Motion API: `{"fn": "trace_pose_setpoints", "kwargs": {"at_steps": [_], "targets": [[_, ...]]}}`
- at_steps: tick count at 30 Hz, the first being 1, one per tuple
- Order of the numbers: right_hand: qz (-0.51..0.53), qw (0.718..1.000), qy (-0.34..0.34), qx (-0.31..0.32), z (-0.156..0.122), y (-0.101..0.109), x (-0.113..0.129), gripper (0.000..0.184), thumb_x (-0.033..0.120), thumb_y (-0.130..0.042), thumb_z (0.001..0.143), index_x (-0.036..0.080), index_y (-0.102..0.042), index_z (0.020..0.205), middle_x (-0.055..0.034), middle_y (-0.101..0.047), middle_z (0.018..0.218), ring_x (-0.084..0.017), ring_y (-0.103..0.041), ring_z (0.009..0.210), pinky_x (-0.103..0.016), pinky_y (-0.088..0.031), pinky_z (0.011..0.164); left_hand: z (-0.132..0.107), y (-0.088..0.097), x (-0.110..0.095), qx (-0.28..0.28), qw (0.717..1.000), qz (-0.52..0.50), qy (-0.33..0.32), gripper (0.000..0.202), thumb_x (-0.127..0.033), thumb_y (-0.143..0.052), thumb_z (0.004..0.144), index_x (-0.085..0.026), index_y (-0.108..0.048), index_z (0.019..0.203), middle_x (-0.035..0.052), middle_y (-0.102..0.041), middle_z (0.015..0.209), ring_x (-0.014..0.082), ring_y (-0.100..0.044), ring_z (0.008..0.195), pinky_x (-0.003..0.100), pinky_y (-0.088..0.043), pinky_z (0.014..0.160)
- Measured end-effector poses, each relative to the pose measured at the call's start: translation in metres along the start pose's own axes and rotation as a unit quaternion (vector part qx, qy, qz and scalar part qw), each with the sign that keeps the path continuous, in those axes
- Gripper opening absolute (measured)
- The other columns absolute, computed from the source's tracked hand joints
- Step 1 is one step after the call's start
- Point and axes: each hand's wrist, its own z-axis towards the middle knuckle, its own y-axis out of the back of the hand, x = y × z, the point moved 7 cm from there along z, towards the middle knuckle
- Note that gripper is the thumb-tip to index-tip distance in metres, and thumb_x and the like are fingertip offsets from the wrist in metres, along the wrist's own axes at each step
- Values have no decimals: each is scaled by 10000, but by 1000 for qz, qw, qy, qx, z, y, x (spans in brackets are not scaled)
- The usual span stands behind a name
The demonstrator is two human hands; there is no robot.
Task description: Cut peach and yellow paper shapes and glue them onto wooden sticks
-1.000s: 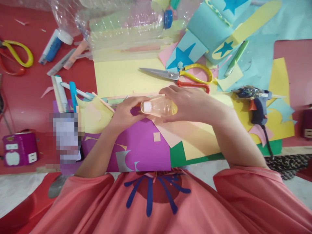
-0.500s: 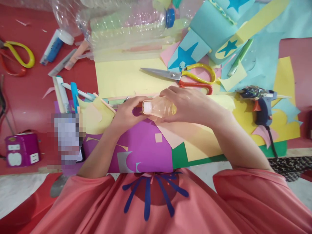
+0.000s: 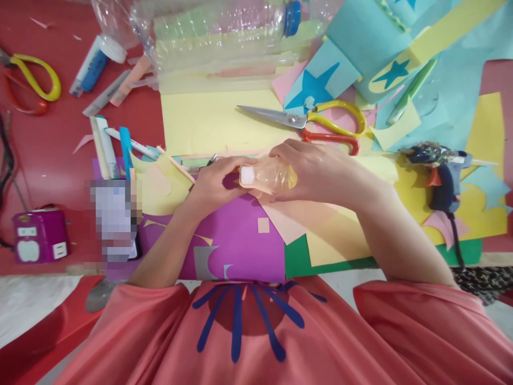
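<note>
Between my hands is a small clear plastic bottle [image 3: 266, 175] with a white cap, lying with the cap pointing left. Peach-coloured paper shows along its sides, but how it is fixed there I cannot tell. My right hand [image 3: 308, 174] is closed around the yellowish base end of the bottle. At the cap end, my left hand [image 3: 216, 182] curls its fingers and thumb against the neck. Just beyond the hands lie open scissors [image 3: 298, 121] with one yellow and one red handle. Under the bottle are purple paper [image 3: 240, 230] and peach paper [image 3: 286, 222].
A glue gun [image 3: 444, 179] rests on yellow paper at the right. Large clear bottles [image 3: 224, 27] lie at the back, beside a blue paper piece with stars [image 3: 316, 80]. Markers [image 3: 106, 147], a blurred phone [image 3: 114, 219], a purple box [image 3: 41, 235] and other scissors [image 3: 38, 80] are at the left.
The view has shifted slightly, so most things on the table appear a little further right and higher. Both hands keep the same hold on the bottle.
</note>
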Motion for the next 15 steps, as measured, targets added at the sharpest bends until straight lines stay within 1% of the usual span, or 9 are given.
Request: {"fn": "trace_pose_setpoints", "kwargs": {"at_steps": [4, 7, 9, 15], "targets": [[16, 1000, 7, 4, 0, 1, -1, 617, 644, -589, 817, 94, -602, 1095, -178, -673, 1097, -279, -652, 965, -344, -424, 736, 0, -1, 0, 5, 1000, -3, 12, 340, -278, -692, 801, -248, -653, 1138, 21, -722, 1146, 183, -676, 1049, 288, -532, 918], [28, 1000, 12, 7, 1, -1, -2, 696, 644, -656, 761, 93, -569, 1177, -171, -668, 1126, -289, -636, 1001, -341, -414, 741, 0, 0, 0, 1, 1000, -11, 13, 330, -271, -692, 798, -244, -659, 1125, 17, -726, 1127, 180, -678, 1029, 283, -532, 901], [28, 999, 18, 2, 1, -2, -2, 728, 648, -684, 730, 104, -557, 1198, -166, -666, 1145, -294, -628, 1001, -334, -403, 722, 0, 0, 0, 0, 1000, -18, 15, 330, -274, -698, 793, -240, -662, 1120, 16, -723, 1136, 180, -676, 1033, 279, -528, 906], [8, 999, 37, -29, 2, -2, -2, 679, 676, -680, 719, 124, -602, 1107, -149, -685, 1063, -270, -629, 919, -314, -380, 676, 0, -1, 2, 14, 999, -16, 31, 347, -313, -678, 815, -243, -648, 1153, 14, -710, 1181, 191, -665, 1077, 303, -517, 963]]}}
